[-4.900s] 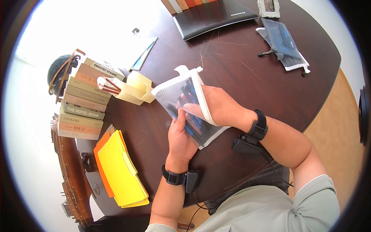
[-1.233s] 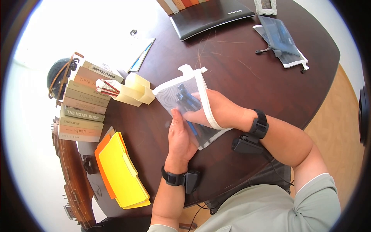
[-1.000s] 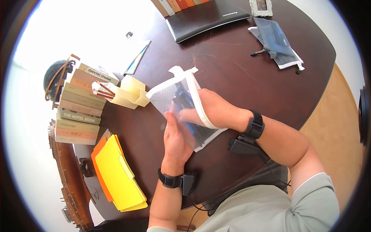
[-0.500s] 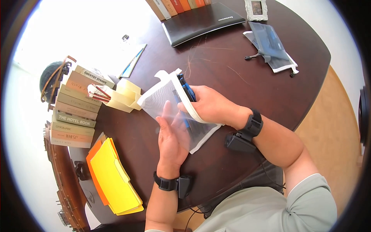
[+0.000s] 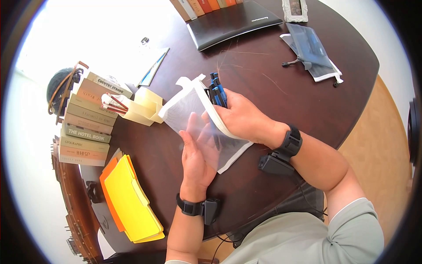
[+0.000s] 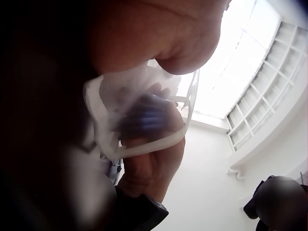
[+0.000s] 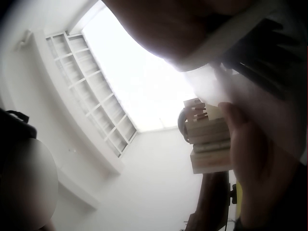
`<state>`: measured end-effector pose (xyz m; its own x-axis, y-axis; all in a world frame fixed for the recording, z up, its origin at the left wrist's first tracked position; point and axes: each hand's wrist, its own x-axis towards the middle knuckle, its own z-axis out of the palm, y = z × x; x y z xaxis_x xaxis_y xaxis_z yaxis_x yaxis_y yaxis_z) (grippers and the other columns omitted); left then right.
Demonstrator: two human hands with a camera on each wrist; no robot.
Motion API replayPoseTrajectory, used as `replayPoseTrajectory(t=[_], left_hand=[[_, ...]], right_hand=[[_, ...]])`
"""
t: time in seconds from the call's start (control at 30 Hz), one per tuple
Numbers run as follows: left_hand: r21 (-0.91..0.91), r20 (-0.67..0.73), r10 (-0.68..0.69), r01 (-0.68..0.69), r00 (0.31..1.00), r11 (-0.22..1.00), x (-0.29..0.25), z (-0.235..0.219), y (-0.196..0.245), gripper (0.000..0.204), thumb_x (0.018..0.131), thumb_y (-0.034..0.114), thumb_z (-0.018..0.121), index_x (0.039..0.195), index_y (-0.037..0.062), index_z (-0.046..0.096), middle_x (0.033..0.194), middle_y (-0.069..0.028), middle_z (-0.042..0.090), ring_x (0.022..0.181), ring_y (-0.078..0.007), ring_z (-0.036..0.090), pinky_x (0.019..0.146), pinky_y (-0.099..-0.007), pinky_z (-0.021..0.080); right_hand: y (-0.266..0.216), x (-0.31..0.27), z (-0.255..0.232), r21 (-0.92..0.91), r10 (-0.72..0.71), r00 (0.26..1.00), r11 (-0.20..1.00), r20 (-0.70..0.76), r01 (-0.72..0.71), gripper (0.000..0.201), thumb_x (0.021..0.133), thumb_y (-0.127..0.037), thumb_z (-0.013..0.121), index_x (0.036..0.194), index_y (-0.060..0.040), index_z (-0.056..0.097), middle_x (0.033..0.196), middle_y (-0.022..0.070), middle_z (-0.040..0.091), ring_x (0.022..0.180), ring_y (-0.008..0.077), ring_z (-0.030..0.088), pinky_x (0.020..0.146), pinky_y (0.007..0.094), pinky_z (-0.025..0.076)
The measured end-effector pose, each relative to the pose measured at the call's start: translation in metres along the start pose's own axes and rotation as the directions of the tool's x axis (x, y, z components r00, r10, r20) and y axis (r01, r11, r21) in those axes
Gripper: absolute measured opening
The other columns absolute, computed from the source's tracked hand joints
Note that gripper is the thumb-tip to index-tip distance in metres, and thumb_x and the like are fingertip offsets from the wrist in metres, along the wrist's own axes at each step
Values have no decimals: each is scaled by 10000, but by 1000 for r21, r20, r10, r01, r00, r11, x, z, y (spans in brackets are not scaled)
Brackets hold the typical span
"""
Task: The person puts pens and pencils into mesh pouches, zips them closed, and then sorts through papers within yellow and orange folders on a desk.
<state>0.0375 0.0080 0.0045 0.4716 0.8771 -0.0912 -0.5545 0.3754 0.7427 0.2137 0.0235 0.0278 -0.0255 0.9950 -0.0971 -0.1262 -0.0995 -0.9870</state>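
Note:
A translucent mesh pouch [image 5: 187,104] with white edging is held over the table in the head view. My right hand [image 5: 246,115] grips a bunch of blue and black pens [image 5: 216,93] at the pouch's mouth, and their upper ends stick out past the white rim. Part of that hand and the lower pen ends are hidden behind the rim. Beneath the pouch lies my left hand [image 5: 198,165], its straight fingers showing through the mesh and its thumb apart from them. The left wrist view shows the pouch [image 6: 103,115] with the dark, blurred pens [image 6: 149,118] by the right hand.
A cream pencil holder [image 5: 147,105] stands left of the pouch, beside a row of books [image 5: 88,125]. Yellow folders [image 5: 134,202] lie at the near left. Farther back are a black laptop [image 5: 233,24], two mesh pouches [image 5: 312,50] and a white picture frame [image 5: 295,9].
The right hand has drawn the pens up from inside the pouch, and their ends now show outside its rim. The left fingers have straightened out under the mesh.

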Motion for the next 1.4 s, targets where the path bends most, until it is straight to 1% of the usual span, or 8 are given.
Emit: replayPoseTrajectory(t=[0.3,0.4,0.6,0.9,1.0,1.1,1.27,1.4], left_hand=[[34,-55,-16,17,998,999,-1,5,2,688,1106,582,261,1657,172,222,1657,-128,330,1506,-300,347,1221,-524,315],[57,-24,-30,32,999,998,1,1,1,714,1097,603,243,1663,171,190,1669,-141,322,1514,-341,335,1219,-590,281],[21,14,-83,83,996,996,0,9,5,731,1103,586,236,1653,107,186,1648,-192,322,1485,-371,387,1218,-587,332],[-84,11,-141,141,990,986,0,1,5,709,1110,553,314,1583,24,308,1568,-179,446,1439,-351,454,1207,-502,375],[-23,-84,-139,137,987,990,-2,-6,2,690,1104,554,340,1546,24,351,1584,-203,422,1464,-364,421,1225,-527,337],[-109,-114,-133,121,985,987,-1,-22,-2,642,1097,535,405,1498,34,403,1562,-184,456,1453,-344,439,1214,-515,342],[-180,93,-94,110,991,978,2,-22,-2,540,1131,414,403,1534,56,397,1570,-117,473,1458,-285,433,1242,-476,313],[-167,-25,-72,67,997,984,2,-14,-3,603,1124,455,402,1520,1,378,1541,-166,475,1446,-333,439,1232,-487,329]], right_hand=[[8,4,5,190,-123,985,971,-123,145,231,1018,-213,645,1097,-3,589,909,63,663,810,140,612,733,339,513],[2,1,6,233,-150,979,956,-139,180,258,1005,-225,682,1116,-10,592,931,71,674,820,149,620,736,347,513],[4,-2,9,-127,-490,841,872,-230,473,288,989,-242,704,1148,-33,583,938,107,672,807,239,638,755,382,511],[-3,-19,18,-231,-512,844,851,-158,472,307,968,-265,728,1105,-49,558,878,150,658,780,362,631,729,408,511],[-4,-19,20,-274,-551,820,821,-156,500,308,964,-256,727,1105,-49,549,859,192,655,776,423,638,702,442,517],[1,-14,20,-301,-615,780,770,-116,562,305,957,-225,715,1128,-50,534,896,247,676,856,491,661,694,506,519],[3,-11,18,-254,-578,812,800,-80,544,274,956,-214,692,1091,-27,544,894,263,660,893,510,635,740,514,514],[3,-8,16,-266,-531,844,827,-77,496,276,952,-226,698,1029,-4,555,893,251,664,849,491,638,718,495,513]])
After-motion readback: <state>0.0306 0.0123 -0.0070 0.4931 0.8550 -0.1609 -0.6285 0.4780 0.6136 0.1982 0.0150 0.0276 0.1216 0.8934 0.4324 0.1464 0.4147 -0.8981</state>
